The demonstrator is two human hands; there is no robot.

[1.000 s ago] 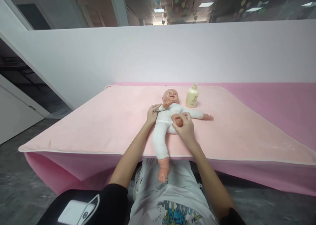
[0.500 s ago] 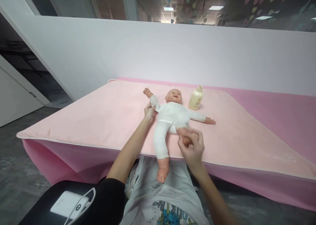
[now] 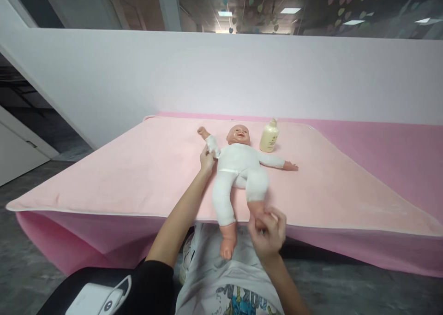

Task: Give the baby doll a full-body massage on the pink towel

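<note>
A baby doll (image 3: 238,160) in a white cloth suit lies on its back on the pink cover, head away from me and arms spread. At its arm on the left side of the view, my left hand (image 3: 207,159) is closed on the white sleeve near the elbow. My right hand (image 3: 269,232) grips the doll's foot on the right side, fingers wrapped round it so that most of the foot is hidden. The doll's other bare foot (image 3: 228,241) hangs over the table edge above my lap. Beyond the doll's shoulder stands a pale yellow bottle (image 3: 269,136).
The pink padded cover (image 3: 121,176) spreads over the table, with a darker pink cloth (image 3: 398,153) under it. A white wall (image 3: 242,75) closes off the far side. At my lower left, a white device with a cable (image 3: 92,299) rests on something black.
My right hand has drawn the doll's foot toward me, and that leg has gone from bent to straighter. My left hand stays at the doll's arm. The view has shifted slightly.
</note>
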